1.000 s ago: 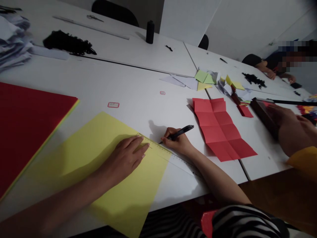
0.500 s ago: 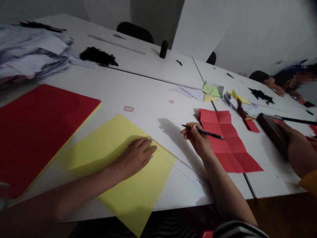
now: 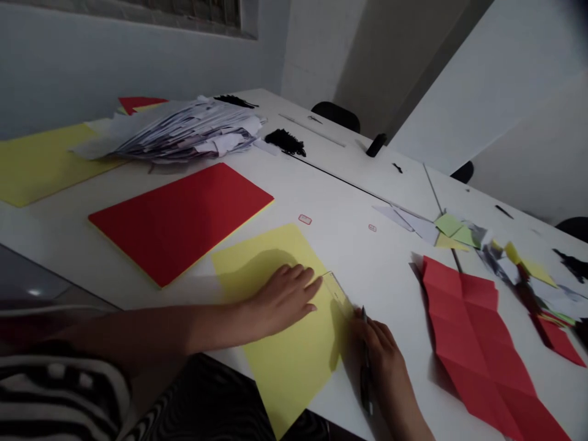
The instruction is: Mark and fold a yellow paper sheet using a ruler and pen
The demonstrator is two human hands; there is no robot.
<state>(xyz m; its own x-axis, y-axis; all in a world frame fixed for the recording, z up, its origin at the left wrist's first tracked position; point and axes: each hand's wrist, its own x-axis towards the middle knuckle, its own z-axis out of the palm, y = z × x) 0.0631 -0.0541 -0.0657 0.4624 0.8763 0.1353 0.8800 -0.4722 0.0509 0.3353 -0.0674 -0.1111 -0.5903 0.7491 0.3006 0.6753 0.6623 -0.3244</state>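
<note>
A sheet of yellow paper (image 3: pixel 294 361) lies at an angle, its near corner sticking out past the table edge. My left hand (image 3: pixel 287 300) rests palm down on the sheet, fingers stretched out. A clear ruler (image 3: pixel 339 294) lies along the sheet's right edge, just beyond those fingertips. My right hand (image 3: pixel 384 355) is closed around a dark pen (image 3: pixel 365 380), which points up and away from me. The fingers of that hand are at the ruler's near part and cover it; I cannot tell whether they grip it.
To the left is a stack of red paper (image 3: pixel 184 220) with yellow under it. Behind it sits a heap of white papers (image 3: pixel 193 131) beside more yellow paper (image 3: pixel 50 156). A creased red sheet (image 3: pixel 478 337) lies at right, near paper scraps (image 3: pixel 454 226). A black cylinder (image 3: pixel 376 146) stands farther back.
The view has swung left. My right hand has come down from above the table to the ruler, with the pen still in it. My left hand has shifted off the ruler's end onto the yellow paper.
</note>
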